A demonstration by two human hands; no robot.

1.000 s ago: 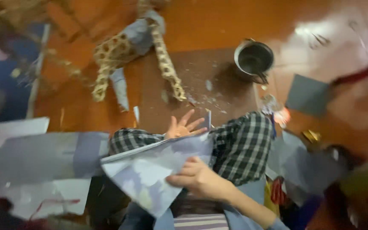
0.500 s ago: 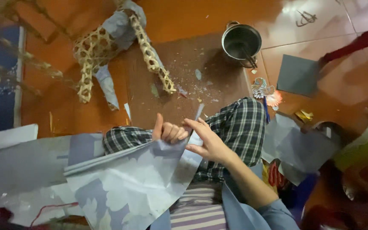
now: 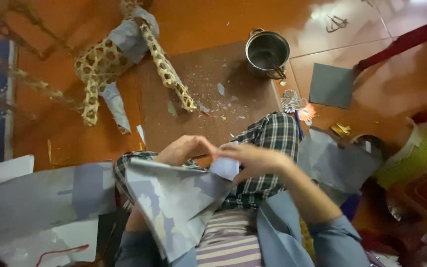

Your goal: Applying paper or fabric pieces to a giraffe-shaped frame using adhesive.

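Paper fills the lap of a person sitting on the floor with legs crossed in checked trousers (image 3: 273, 143): a large grey sheet (image 3: 174, 202), creased and blotched, lies over the thighs with one corner drawn up toward the middle, where both hands meet. The left hand (image 3: 184, 149) is curled, its fingers pinching the raised edge of the sheet, seemingly to keep it taut and off the knee. The right hand (image 3: 255, 159) comes in from the other side, fingers closed on a small pale piece of paper (image 3: 225, 168) at that same corner; motion blur hides whether this piece is a separate scrap or a folded-over flap of the big sheet. Holding it this close to the body keeps the work steady against the legs. On the brown mat (image 3: 208, 99) in front, paper scraps (image 3: 221, 89) are scattered, as cutting or tearing would leave them. Beyond lies a woven bamboo frame (image 3: 105, 64) partly covered with grey paper, within reach on the left. A metal pot (image 3: 267, 49) with something standing in it sits at the mat's far corner, and a dark grey square of paper (image 3: 331, 85) lies flat on the orange floor (image 3: 213, 20) to the right. More grey and white sheets (image 3: 40, 207) are spread beside the left knee.
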